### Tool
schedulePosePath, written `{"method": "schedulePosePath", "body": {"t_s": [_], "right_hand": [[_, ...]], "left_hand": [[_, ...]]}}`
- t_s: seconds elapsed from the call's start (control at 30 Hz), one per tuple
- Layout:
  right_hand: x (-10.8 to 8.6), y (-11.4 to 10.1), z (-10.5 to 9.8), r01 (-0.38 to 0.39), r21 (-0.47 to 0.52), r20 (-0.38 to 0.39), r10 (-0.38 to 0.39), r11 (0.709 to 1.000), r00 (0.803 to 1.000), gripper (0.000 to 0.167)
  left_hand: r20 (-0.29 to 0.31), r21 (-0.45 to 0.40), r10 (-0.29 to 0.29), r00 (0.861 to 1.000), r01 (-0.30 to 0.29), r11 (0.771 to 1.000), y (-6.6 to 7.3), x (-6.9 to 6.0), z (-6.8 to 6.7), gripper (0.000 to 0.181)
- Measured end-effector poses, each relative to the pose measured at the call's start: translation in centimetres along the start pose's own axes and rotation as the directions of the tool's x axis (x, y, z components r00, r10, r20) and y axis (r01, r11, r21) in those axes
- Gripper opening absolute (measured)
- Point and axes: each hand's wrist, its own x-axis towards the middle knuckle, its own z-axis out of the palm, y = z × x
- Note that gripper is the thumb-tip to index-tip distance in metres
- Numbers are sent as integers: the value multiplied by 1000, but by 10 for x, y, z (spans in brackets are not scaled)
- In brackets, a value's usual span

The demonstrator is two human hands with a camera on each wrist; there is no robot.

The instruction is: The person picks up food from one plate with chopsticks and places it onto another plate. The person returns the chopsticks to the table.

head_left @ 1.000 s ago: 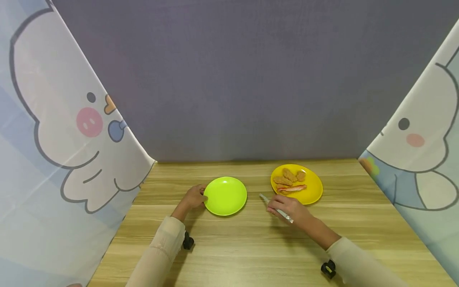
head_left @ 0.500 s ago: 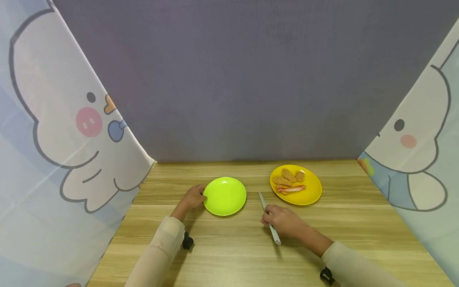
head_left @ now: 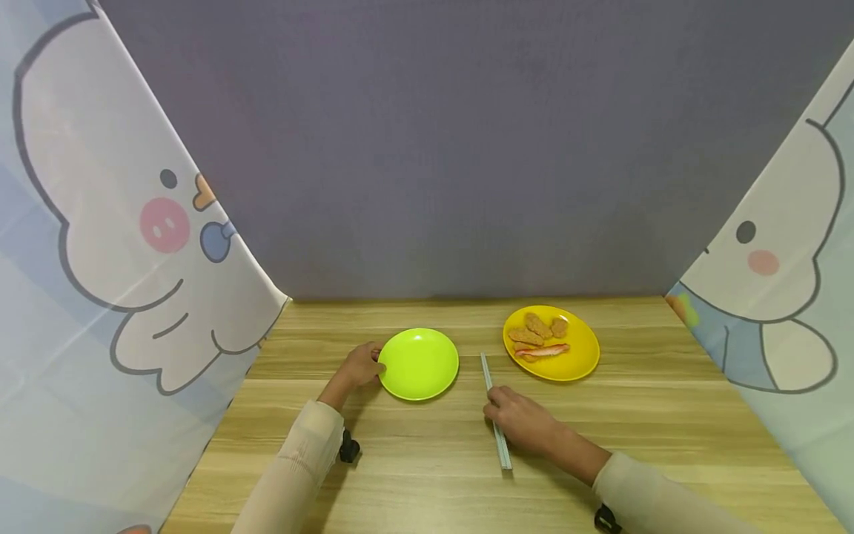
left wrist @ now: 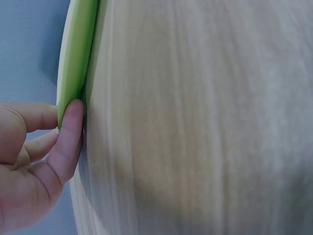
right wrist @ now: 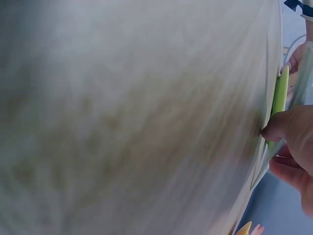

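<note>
A lime-green plate (head_left: 419, 365) lies on the wooden table, its surface bare. My left hand (head_left: 361, 365) pinches the plate's left rim; in the left wrist view the thumb is above the green rim (left wrist: 80, 46) and a finger beneath it. To the right of this plate, my right hand (head_left: 523, 419) holds a pair of pale chopsticks (head_left: 502, 449) near their middle. They lie close together, pointing away from me, low over the table; whether they touch it I cannot tell. The right wrist view shows the chopsticks (right wrist: 301, 73) between thumb and fingers.
A yellow plate (head_left: 582, 357) stands at the back right of the table (head_left: 427, 467). On it are several brown fried pieces (head_left: 537, 326) and a red-and-white strip (head_left: 543, 351). A grey panel (head_left: 467, 148) rises behind, with cartoon-printed sheets (head_left: 80, 245) at both sides.
My right hand has moved down and slightly left, away from the yellow plate. The chopsticks have turned from slanting to nearly straight ahead. My left hand has stayed at the green plate.
</note>
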Motion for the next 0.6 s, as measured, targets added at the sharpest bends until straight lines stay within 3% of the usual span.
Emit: {"method": "schedulePosePath", "body": {"t_s": [0.17, 0.4, 0.6], "right_hand": [[1, -3, 2, -12, 18, 26, 12, 1000, 1000, 12], [1, -3, 2, -46, 136, 62, 38, 990, 997, 12], [1, -1, 1, -54, 152, 76, 42, 987, 996, 12]], "left_hand": [[1, 20, 3, 1000, -3, 1000, 0, -1, 0, 48], [8, 24, 10, 1000, -10, 1000, 1, -2, 0, 49], [4, 35, 19, 1000, -19, 999, 2, -2, -1, 48]]}}
